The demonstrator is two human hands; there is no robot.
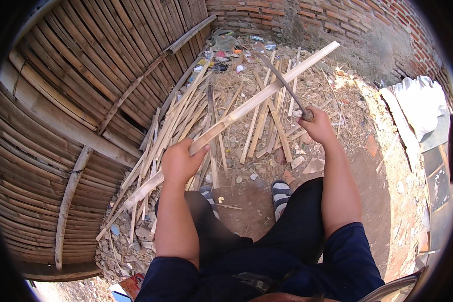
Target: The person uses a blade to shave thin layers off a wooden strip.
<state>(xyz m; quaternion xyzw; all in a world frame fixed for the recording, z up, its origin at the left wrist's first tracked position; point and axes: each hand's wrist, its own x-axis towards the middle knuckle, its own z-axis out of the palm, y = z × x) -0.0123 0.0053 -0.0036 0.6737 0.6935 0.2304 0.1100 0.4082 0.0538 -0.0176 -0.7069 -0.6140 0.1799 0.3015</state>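
Observation:
My left hand (180, 160) is closed around a long split bamboo strip (251, 103), gripping it below its middle. The strip slants from the lower left up to the far right, its pale hollow inside showing. In my right hand (317, 125) is the handle of a machete-like knife with a long, thin dark blade (293, 92). That blade points up and to the left and crosses the strip near its far part. Whether the edge touches the bamboo or only passes over it, I cannot tell.
Many split bamboo strips (186, 111) lie heaped on the littered ground ahead and to the left. A bamboo slat wall (70, 75) rises on the left, a brick wall (332, 25) at the back. At right stands a white sack (420, 103). My sandalled feet (281, 196) are below.

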